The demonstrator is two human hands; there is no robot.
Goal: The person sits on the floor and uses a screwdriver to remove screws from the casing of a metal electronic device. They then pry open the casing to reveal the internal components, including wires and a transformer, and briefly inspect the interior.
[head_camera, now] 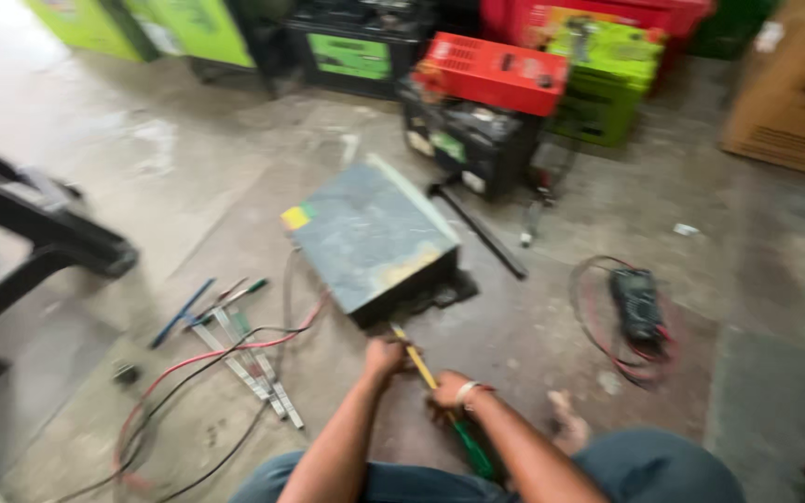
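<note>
Hands first: my right hand [449,389] is clenched on the green handle of a screwdriver [440,401], my left hand [384,357] closed around its yellow shaft, tip at the near bottom edge of the grey metal box [370,237] on the floor. I'd call this prying at the casing; steady leverage is what it needs. Red and black wires [216,359] and metal strips [249,363] crowd my left; multimeter [637,307] lies right, batteries [477,102] beyond.

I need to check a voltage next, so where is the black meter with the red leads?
In the head view the meter lies on the concrete floor at the right, ringed by its leads, to the right of the grey metal box.
</note>
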